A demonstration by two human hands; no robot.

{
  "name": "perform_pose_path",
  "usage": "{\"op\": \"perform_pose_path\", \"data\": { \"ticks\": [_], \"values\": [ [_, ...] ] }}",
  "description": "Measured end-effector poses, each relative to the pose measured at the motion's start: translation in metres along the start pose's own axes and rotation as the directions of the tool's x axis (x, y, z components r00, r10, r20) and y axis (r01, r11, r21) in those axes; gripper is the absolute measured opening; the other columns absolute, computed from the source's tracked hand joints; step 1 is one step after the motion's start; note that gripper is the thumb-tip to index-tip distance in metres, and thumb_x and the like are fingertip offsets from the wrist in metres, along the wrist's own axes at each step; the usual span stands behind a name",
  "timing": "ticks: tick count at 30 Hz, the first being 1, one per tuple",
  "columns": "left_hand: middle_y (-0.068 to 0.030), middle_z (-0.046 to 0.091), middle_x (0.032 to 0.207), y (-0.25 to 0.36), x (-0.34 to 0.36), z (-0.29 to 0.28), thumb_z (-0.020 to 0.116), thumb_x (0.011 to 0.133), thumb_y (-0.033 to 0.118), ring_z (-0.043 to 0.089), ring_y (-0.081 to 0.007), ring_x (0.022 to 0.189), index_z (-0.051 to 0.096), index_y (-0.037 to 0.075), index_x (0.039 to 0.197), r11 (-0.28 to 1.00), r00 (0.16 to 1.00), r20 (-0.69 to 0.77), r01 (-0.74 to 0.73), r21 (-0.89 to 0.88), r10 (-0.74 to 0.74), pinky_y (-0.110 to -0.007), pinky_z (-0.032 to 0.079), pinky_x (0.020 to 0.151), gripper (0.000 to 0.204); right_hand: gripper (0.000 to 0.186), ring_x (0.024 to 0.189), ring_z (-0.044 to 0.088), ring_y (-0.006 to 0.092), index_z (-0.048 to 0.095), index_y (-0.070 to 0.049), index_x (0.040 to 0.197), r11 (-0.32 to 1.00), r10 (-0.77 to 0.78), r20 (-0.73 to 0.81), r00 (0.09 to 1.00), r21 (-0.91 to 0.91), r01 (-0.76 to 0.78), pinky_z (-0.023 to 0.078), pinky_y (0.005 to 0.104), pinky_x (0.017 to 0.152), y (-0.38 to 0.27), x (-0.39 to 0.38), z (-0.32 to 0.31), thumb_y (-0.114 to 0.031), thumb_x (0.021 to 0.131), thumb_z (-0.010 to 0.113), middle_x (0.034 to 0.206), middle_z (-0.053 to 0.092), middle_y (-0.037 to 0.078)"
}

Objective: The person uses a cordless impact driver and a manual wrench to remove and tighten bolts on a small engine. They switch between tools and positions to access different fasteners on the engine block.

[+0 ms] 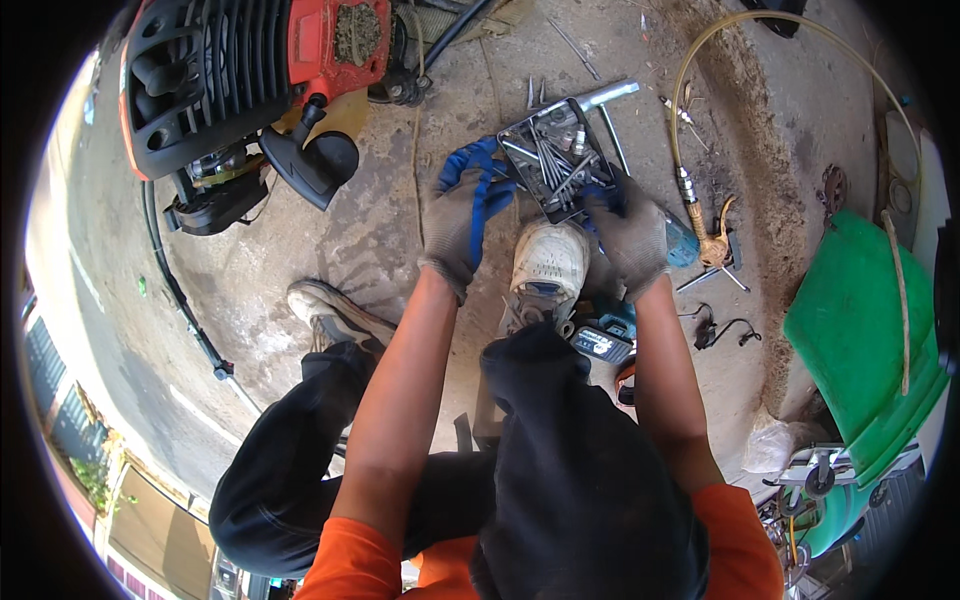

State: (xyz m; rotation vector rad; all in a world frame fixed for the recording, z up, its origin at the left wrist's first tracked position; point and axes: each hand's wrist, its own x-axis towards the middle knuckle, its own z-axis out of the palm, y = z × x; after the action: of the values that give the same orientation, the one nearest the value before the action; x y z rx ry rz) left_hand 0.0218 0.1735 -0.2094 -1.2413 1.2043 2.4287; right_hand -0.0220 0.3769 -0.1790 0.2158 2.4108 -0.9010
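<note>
A small black tray (pixel 557 160) holding several silvery sockets, bits and spark plugs sits just beyond the toe of my white shoe (pixel 545 270). My left hand (pixel 463 210), in a grey and blue work glove, is at the tray's left side, fingers curled against it. My right hand (pixel 622 225), gloved the same way, has its fingers bent round the tray's lower right corner; their tips are partly hidden. A long T-handle wrench (pixel 611 92) lies beside the tray's top right, and a cordless power tool (pixel 683 245) lies under and right of my right hand.
A red and black engine unit (pixel 215 75) with a long shaft is at upper left. An air gun (pixel 713 245) with a yellow hose, black cables (pixel 705 330) and a battery (pixel 600 343) lie at right. A green plastic sheet (pixel 850 330) and wheeled gear (pixel 820 480) stand at far right.
</note>
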Motion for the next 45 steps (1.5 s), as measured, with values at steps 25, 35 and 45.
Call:
{"op": "perform_pose_path", "data": {
  "ticks": [25, 35, 45],
  "values": [
    [-0.0140, 0.064, 0.111, -0.029, 0.025, 0.058, 0.072, 0.083, -0.005, 0.067, -0.0176, 0.094, 0.030, 0.005, 0.143, 0.730, 0.920, 0.143, -0.378, 0.570, 0.366, -0.028, 0.057, 0.079, 0.073, 0.046, 0.112, 0.058, 0.0409, 0.065, -0.012, 0.119, 0.856, -0.504, -0.227, 0.833, -0.258, 0.447, 0.048, 0.0496, 0.094, -0.006, 0.005, 0.000, -0.016, 0.075, 0.072, 0.133, 0.054, 0.025],
    [-0.0128, 0.062, 0.119, -0.018, 0.024, 0.048, 0.065, 0.086, -0.010, 0.065, -0.0166, 0.100, 0.033, 0.005, 0.145, 0.835, 0.947, 0.218, -0.313, 0.452, 0.237, -0.028, 0.057, 0.085, 0.068, 0.037, 0.119, 0.052, 0.0442, 0.070, -0.010, 0.109, 0.851, -0.512, -0.244, 0.823, -0.275, 0.448, 0.043, 0.0509, 0.100, -0.015, 0.003, -0.003, -0.022, 0.075, 0.073, 0.137, 0.050, 0.024],
    [-0.0131, 0.056, 0.128, -0.025, 0.033, 0.033, 0.062, 0.086, -0.014, 0.062, -0.0176, 0.106, 0.032, 0.007, 0.148, 0.837, 0.932, 0.271, -0.340, 0.428, 0.240, -0.029, 0.056, 0.090, 0.072, 0.046, 0.124, 0.049, 0.0453, 0.064, -0.007, 0.115, 0.843, -0.388, -0.208, 0.898, -0.475, 0.254, 0.040, 0.0533, 0.104, -0.023, -0.002, 0.007, -0.028, 0.075, 0.076, 0.138, 0.050, 0.026]
  ]
}}
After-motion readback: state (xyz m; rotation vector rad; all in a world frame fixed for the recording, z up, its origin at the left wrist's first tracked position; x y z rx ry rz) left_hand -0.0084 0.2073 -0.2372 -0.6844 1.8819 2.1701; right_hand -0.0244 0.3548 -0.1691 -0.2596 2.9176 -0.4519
